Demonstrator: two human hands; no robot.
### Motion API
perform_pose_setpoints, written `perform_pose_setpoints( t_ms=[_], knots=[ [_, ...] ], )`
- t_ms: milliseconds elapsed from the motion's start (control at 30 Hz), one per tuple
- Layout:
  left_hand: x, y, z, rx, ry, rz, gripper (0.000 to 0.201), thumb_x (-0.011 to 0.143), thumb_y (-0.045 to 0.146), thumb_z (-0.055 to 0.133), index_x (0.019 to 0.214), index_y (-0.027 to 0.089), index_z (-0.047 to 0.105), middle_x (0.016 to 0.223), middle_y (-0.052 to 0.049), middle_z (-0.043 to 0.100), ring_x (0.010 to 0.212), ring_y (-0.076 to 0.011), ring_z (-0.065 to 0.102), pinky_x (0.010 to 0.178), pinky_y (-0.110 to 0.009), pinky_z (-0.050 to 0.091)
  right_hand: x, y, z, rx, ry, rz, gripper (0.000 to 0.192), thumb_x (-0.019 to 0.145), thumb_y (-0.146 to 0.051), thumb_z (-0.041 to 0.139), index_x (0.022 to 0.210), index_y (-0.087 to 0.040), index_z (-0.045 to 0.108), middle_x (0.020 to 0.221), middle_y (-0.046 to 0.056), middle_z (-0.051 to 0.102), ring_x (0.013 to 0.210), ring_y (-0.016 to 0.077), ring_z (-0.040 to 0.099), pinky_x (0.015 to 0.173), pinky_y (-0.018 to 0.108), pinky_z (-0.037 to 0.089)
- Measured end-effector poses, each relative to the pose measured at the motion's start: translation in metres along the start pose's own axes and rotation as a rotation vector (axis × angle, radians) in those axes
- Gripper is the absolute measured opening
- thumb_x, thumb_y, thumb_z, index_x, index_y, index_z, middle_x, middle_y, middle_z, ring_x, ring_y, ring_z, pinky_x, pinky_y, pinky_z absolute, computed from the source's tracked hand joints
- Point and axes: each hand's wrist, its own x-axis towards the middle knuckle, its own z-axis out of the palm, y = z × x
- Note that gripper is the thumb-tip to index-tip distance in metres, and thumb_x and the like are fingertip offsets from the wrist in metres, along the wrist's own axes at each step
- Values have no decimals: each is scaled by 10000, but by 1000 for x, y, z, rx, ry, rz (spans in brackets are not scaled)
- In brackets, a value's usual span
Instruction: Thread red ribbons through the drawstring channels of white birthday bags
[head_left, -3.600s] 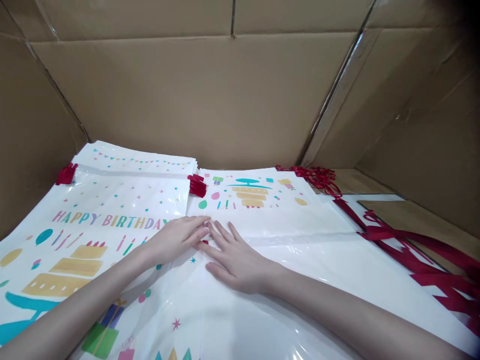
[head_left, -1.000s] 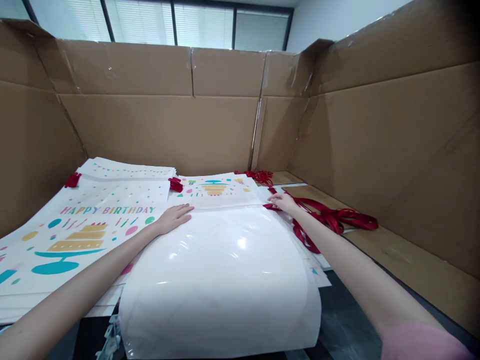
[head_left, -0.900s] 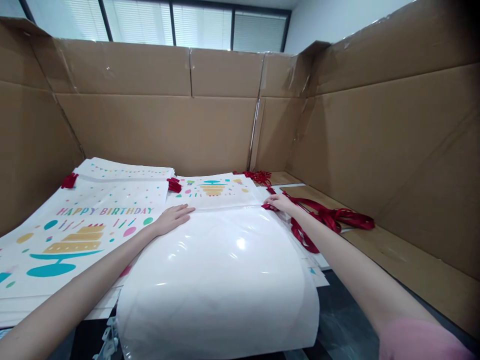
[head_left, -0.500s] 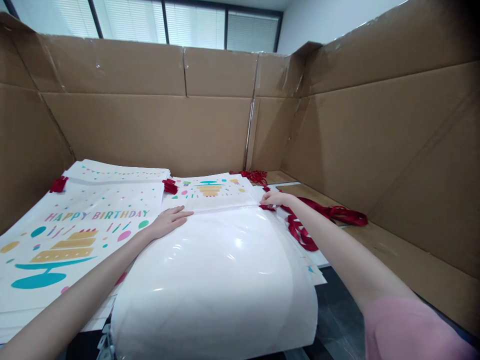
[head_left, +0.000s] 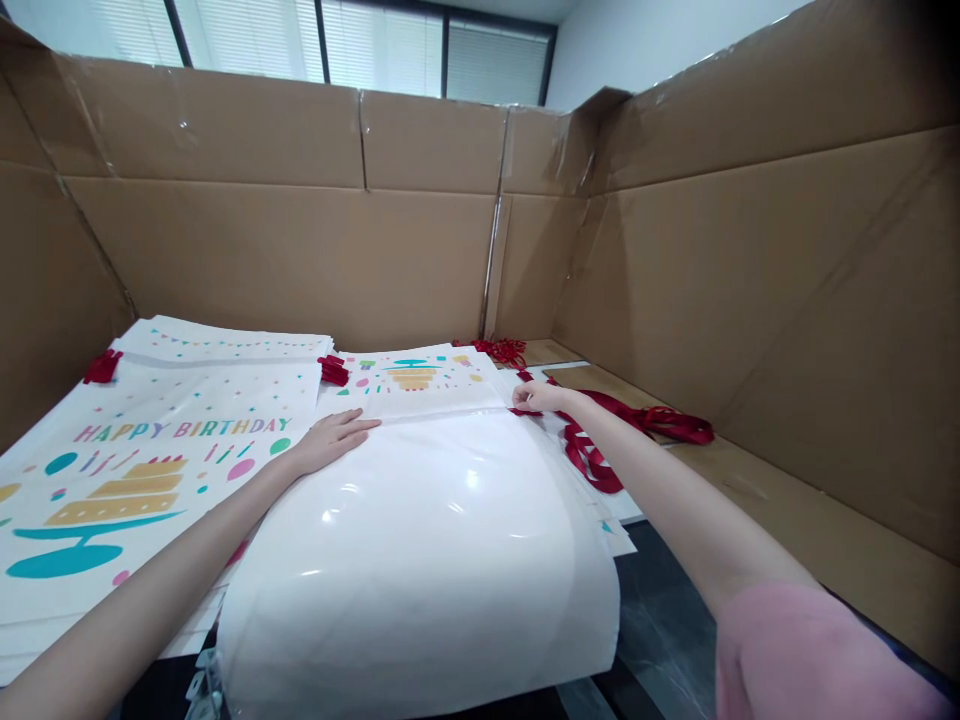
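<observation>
A large glossy white sheet (head_left: 427, 560) curves down toward me over the near edge. Its top border lies along a crease on a sheet printed with an upside-down cake (head_left: 412, 378). My left hand (head_left: 330, 442) rests flat on the left part of the crease, fingers stretched out. At the right end of the crease, my right hand (head_left: 534, 397) pinches a short piece of dark red ribbon, most of it hidden by the fingers. Longer loops of red ribbon (head_left: 589, 460) lie just right of the sheets, partly behind my right forearm.
On the left is a stack of "HAPPY BIRTHDAY" printed sheets (head_left: 217, 405) with red ribbon bundles (head_left: 333, 370) at its sides. Tangled red cord (head_left: 501, 350) sits at the back. Tall cardboard walls (head_left: 285, 240) enclose the back and both sides. Grey clips (head_left: 204, 685) show at bottom left.
The whole view has shifted slightly, so everything appears a little further left. Both hands keep nearly the same places on the sheet, with the right fingers curled a bit more tightly.
</observation>
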Motion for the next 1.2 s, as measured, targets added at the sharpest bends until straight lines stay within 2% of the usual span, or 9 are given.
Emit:
perform_pose_setpoints(
  t_ms=[167, 267, 467, 633, 933, 1100, 1200],
  knots=[
    [2, -4, 2, -1, -8, 0, 562, 905, 644, 217, 1358, 399, 443, 1514, 22, 291, 1388, -267, 244, 1131, -443, 186, 2, -8, 0, -12, 74, -40, 110, 664, -245, 647, 707, -159, 592, 764, 19, 617, 689, 122, 533, 617, 207, 410],
    [3, -6, 3, 8, 0, 12, 570, 904, 644, 218, 1356, 386, 451, 1510, 24, 301, 1384, -269, 255, 1131, -437, 192, 2, -8, -1, -11, 63, -39, 138, 635, -229, 683, 738, -160, 624, 785, 23, 637, 677, 122, 548, 606, 204, 418],
    [1, -4, 2, 9, 3, 3, 567, 902, 648, 217, 1356, 397, 445, 1513, 40, 293, 1380, -269, 265, 1127, -428, 209, -3, 2, 0, 21, 26, -5, 295, 529, -184, 766, 807, -170, 670, 870, 34, 668, 714, 135, 592, 614, 200, 461],
    [1, -3, 1, 12, -1, -3, 573, 899, 654, 214, 1352, 396, 453, 1510, 34, 299, 1382, -265, 262, 1130, -428, 200, -4, 11, 0, 69, 50, 32, 268, 588, -174, 728, 851, -164, 680, 903, 44, 680, 792, 149, 617, 669, 203, 488],
    [4, -6, 3, 9, -4, -8, 564, 900, 649, 222, 1356, 402, 444, 1512, 23, 298, 1381, -268, 261, 1128, -443, 191, -4, 16, 7, 102, 68, 72, 305, 626, -101, 641, 927, -141, 664, 794, 34, 684, 665, 126, 610, 601, 199, 482],
    [3, -6, 3, 4, 5, -1, 569, 900, 649, 219, 1357, 398, 445, 1511, 29, 300, 1377, -272, 267, 1127, -437, 195, -7, 13, 6, 18, 199, 20, 286, 574, -38, 613, 823, -168, 665, 857, 21, 667, 841, 162, 593, 735, 213, 458],
    [2, -5, 2, 0, -1, 3, 573, 901, 647, 213, 1362, 393, 440, 1511, 28, 299, 1383, -270, 253, 1130, -437, 188, -9, 10, 4, -9, 244, 21, 251, 554, -16, 598, 738, -173, 664, 821, 21, 657, 880, 180, 577, 765, 222, 440]
  ],
)
